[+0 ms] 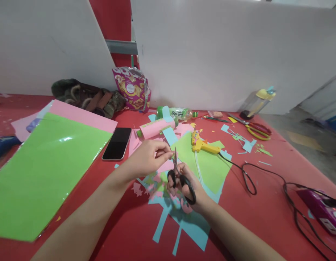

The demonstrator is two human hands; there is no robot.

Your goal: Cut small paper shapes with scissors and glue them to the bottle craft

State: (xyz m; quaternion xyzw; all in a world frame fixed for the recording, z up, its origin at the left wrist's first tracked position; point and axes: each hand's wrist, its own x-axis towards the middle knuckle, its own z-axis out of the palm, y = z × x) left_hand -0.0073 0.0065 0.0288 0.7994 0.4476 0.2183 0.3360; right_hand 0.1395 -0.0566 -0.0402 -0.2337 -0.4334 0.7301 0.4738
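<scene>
Black-handled scissors are in my right hand, with fingers through the loops and the blades pointing up and away. My left hand is closed in a pinch right beside the blades. Whatever lies between its fingertips is too small to make out. Beneath both hands is a heap of pink, green and blue paper scraps, partly hidden by my right hand. Cut light blue paper lies under and in front of the scraps. Behind the scissors rests a green sheet.
A yellow glue gun trails a black cord toward a purple power strip. Left are a phone and green sheets. Behind lie a pink-wrapped roll, a bottle, a snack bag and larger scissors.
</scene>
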